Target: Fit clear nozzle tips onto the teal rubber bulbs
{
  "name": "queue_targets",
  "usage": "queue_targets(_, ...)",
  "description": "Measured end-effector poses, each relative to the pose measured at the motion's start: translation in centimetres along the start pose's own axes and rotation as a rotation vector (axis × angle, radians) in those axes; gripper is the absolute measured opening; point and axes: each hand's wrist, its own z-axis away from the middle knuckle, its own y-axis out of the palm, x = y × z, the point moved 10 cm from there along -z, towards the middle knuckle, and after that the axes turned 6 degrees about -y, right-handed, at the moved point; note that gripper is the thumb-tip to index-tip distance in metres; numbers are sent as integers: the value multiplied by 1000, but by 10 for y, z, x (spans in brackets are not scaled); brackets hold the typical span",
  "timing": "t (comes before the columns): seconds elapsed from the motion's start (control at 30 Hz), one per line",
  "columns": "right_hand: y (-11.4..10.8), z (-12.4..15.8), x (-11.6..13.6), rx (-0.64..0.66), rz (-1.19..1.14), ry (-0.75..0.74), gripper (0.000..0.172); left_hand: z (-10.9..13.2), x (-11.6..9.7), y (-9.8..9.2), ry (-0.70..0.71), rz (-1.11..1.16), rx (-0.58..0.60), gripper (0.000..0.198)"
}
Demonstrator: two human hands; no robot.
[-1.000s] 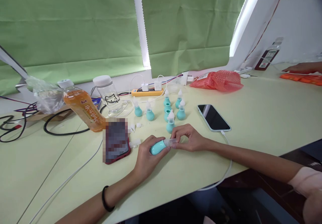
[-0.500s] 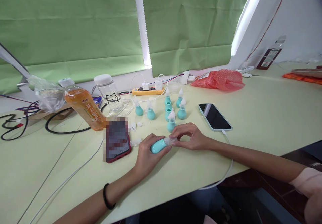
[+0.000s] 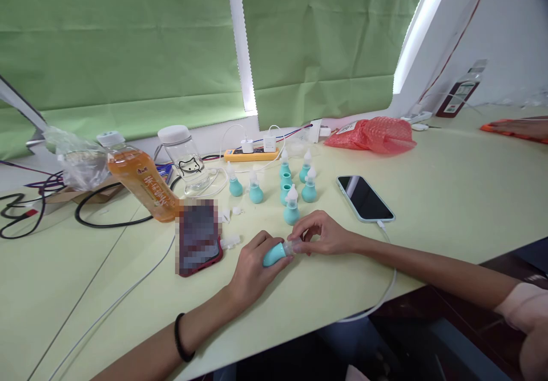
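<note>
Teal bulb [image 3: 274, 255], sideways in fingers [image 3: 267, 241]; translucent tube [image 3: 289, 248] at right end.

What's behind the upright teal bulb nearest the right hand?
Behind the front bulb stands an open-necked bulb, with another open bulb beyond. Part of the nearer one is covered by the front bulb's translucent tip.

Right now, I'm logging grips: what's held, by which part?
The left hand grips the turquoise rounded bulb around its body; the right hand pinches the clear plastic tube at its outer end.
</note>
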Motion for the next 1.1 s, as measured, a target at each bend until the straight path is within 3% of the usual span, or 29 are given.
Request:
queue_targets(0.27, 8, 5, -27, -30, -258, 230, 19, 3, -3, 4, 69, -89, -5, 23)
queue_targets(0.53, 12, 8, -33, -88, -330, 303, 21, 3, -5, 3, 85, -120, -27, 22)
queue_targets(0.7, 10, 7, -24, -175, -313, 208, 27, -2, -2, -7, -41, 56, -71, 18)
queue_targets(0.83, 19, 8, -9, -139, -250, 102, 38, 1, 1, -11, -119, 225, -143, 26)
queue_targets(0.93, 16, 10, -6, -156, -153, 66, 27, 3, -13, -5, -29, 253, -77, 34)
queue_targets(1.0, 6, 10, -3, -228, -120, 22, 20, 1, -27, -11, 78, 229, -38, 46)
queue_targets(1.1, -10, 10, 2, -345, -123, -39, 15, -10, -34, -50, 179, 85, -147, 43)
